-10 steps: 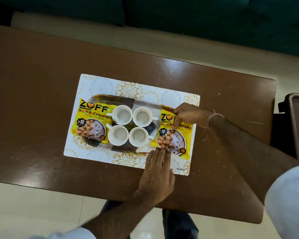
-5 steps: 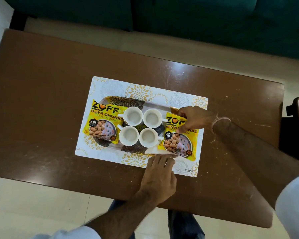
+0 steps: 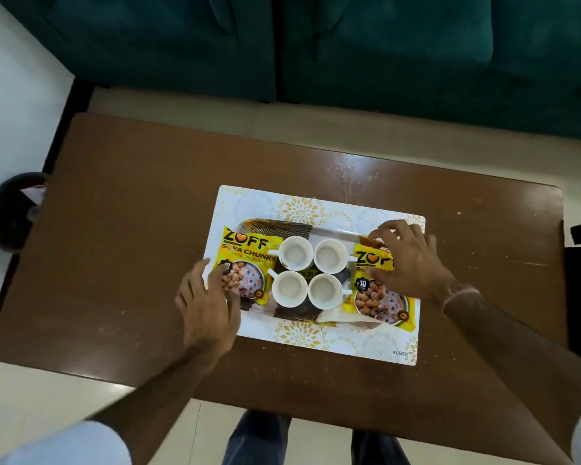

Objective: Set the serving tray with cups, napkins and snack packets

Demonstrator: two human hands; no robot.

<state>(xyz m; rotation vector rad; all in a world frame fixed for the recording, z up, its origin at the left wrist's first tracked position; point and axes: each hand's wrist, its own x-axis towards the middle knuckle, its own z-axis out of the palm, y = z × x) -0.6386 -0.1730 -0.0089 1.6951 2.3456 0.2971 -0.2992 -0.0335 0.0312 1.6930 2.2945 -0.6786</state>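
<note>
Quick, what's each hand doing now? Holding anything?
Left hand: open, at the left packet, holding nothing.
Right hand: open, over the right packet, no grip.

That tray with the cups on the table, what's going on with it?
A person is laying out a serving tray that sits on a patterned placemat on a brown table. Four empty white cups stand together in the tray's middle, with a yellow snack packet at each end. The left hand reaches over the left packet, and the right hand rests on the right packet. A pale napkin corner pokes out from under the right packet.
</note>
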